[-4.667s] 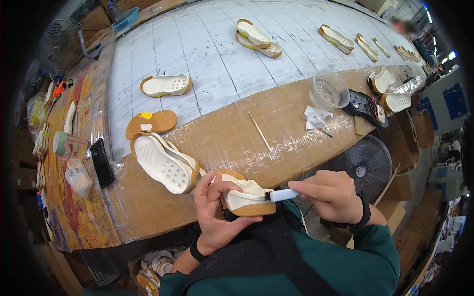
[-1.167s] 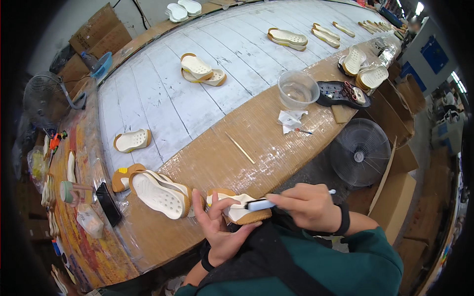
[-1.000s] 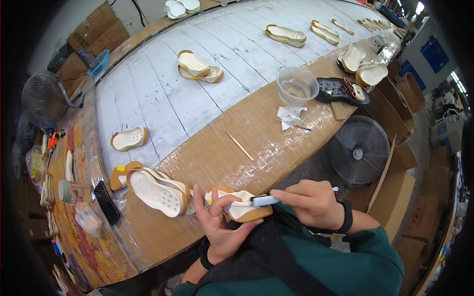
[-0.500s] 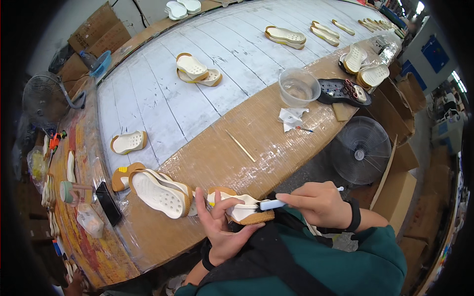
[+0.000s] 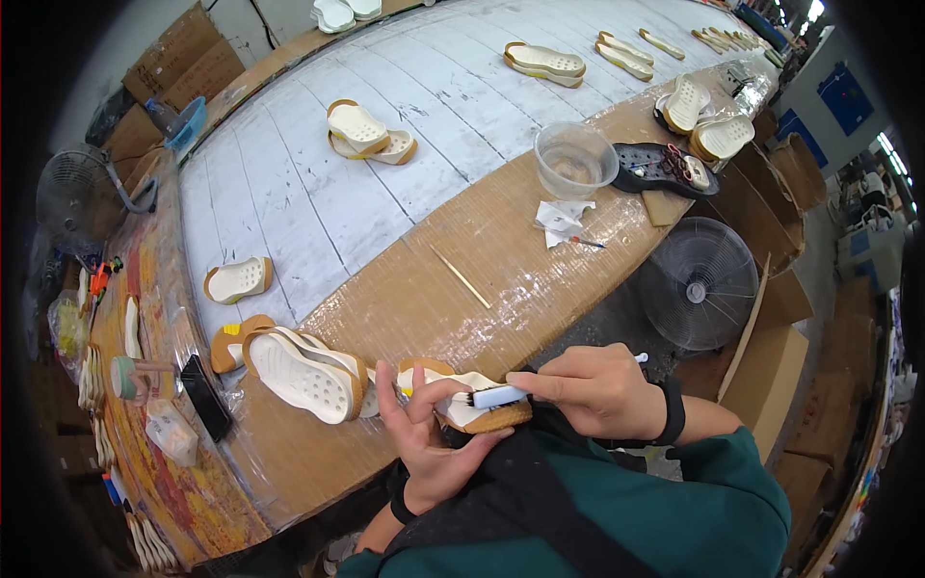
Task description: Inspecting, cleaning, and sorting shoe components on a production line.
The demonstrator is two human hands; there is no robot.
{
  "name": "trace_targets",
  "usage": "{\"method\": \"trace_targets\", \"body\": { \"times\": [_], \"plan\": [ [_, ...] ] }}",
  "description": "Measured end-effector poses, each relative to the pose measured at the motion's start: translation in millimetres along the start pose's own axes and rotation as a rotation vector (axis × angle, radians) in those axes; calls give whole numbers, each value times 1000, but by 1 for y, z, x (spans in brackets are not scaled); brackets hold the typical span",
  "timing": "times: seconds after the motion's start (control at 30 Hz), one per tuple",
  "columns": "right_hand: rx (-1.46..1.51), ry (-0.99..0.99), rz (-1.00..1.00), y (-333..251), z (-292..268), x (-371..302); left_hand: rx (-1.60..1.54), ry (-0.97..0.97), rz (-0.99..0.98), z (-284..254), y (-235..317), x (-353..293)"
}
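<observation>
Close to my body, my left hand (image 5: 429,435) holds a white shoe sole with a tan edge (image 5: 503,418), its thumb underneath and its index finger over the white upper face. My right hand (image 5: 605,393) grips a small brush with a pale blue handle (image 5: 501,396). Its black bristles rest against the sole's white face, beside my left fingertip. The white end of the handle sticks out past my right hand. A stack of white soles (image 5: 303,376) lies on the cardboard just left of my left hand, and a tan sole with a yellow patch (image 5: 231,344) leans behind it.
A thin stick (image 5: 461,276), a clear plastic tub (image 5: 576,164) and crumpled paper (image 5: 562,222) lie across the table. More soles (image 5: 358,130) sit on the white surface. A phone (image 5: 206,397) lies at left; a floor fan (image 5: 696,289) stands beyond the table's right edge.
The brush has slid left over the sole, towards my left fingertip, with my right hand moving along. My left hand keeps its hold. A hand at the lower left edge has gone from view.
</observation>
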State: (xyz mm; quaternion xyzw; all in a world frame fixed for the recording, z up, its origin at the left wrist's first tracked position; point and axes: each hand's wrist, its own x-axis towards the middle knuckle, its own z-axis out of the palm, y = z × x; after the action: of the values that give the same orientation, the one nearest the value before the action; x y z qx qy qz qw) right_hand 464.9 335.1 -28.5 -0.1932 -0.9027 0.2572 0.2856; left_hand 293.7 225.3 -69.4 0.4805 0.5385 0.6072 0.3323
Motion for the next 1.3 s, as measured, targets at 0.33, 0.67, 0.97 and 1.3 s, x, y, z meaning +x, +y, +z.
{"method": "trace_targets", "body": {
  "times": [0.33, 0.67, 0.97, 1.3],
  "plan": [
    [51, 4, 51, 2, -2, -4, -41, 17, -7, 3, 0, 1],
    [10, -10, 286, 82, -1, -16, -55, 81, 26, 1, 1, 2],
    [-191, 141, 255, 186, 31, -5, -61, 78, 89, 2, 2, 8],
    [-206, 52, 393, 197, 52, 2, 33, 112, 273, 1, -4, 14]
  ]
}}
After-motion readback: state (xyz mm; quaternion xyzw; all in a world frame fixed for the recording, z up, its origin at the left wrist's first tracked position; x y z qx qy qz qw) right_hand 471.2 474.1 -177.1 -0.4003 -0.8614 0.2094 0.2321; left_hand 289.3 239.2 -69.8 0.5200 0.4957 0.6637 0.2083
